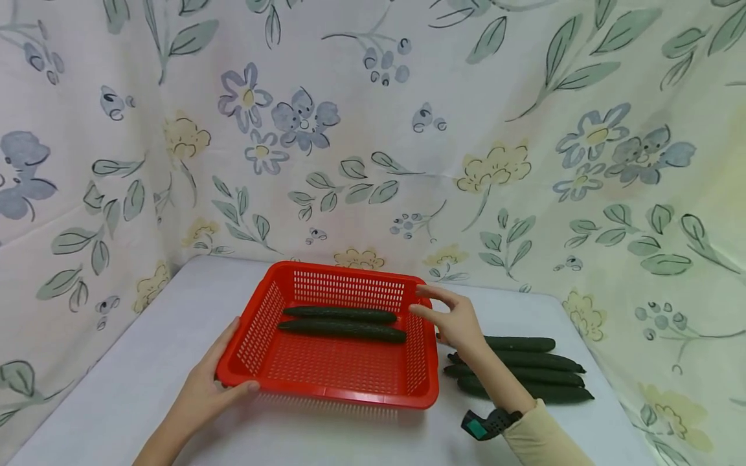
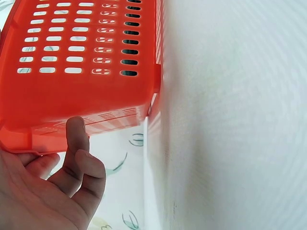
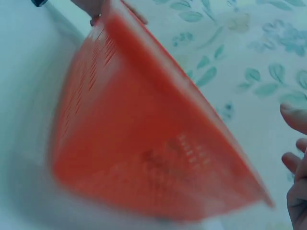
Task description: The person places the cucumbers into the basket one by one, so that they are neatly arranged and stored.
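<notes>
A red plastic basket (image 1: 335, 393) with slotted walls stands on the white table. Two cucumbers (image 1: 344, 329) lie side by side across its floor. My left hand (image 1: 204, 385) grips the basket's front left corner, its thumb by the front rim and its fingers along the left side. In the left wrist view, bent fingers (image 2: 79, 153) come up beside the basket's wall. My right hand (image 1: 451, 317) hovers by the right rim near the back corner, thumb and fingers spread, holding nothing. In the right wrist view a gap shows between that hand (image 3: 298, 167) and the blurred basket.
Several more cucumbers (image 1: 542, 375) lie in a row on the table, right of the basket and partly behind the right forearm. A dark wristband (image 1: 492, 424) circles the right wrist. Floral cloth (image 1: 361, 129) hangs behind and beside the white table (image 1: 175, 310).
</notes>
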`<state>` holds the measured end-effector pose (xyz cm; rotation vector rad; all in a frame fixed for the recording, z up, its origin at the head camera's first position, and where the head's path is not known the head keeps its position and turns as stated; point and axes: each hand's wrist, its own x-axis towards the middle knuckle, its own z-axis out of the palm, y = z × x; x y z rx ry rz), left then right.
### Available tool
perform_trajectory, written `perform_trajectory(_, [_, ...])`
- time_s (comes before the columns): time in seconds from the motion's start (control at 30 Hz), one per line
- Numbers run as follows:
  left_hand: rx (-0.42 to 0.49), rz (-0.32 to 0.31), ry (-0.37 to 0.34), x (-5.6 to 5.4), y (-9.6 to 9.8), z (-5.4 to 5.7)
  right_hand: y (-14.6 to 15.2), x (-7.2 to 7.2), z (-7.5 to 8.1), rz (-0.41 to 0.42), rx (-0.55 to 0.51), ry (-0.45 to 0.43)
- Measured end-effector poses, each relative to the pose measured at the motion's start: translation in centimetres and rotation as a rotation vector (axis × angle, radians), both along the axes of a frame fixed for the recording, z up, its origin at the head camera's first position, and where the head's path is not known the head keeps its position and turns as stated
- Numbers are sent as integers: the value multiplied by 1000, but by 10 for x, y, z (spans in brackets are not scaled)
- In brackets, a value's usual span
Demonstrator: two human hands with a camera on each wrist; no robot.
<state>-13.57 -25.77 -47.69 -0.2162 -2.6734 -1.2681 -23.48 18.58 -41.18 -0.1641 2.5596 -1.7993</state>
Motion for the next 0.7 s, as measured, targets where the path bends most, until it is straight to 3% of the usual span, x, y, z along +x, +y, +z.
perform_trajectory(0.47, [0,4,-15,0,0,2,115,69,-40,-274,-8,-62])
perform_trajectory(0.7, [-8,2,-7,-1,0,1,152,96,-57,-425,50,-124])
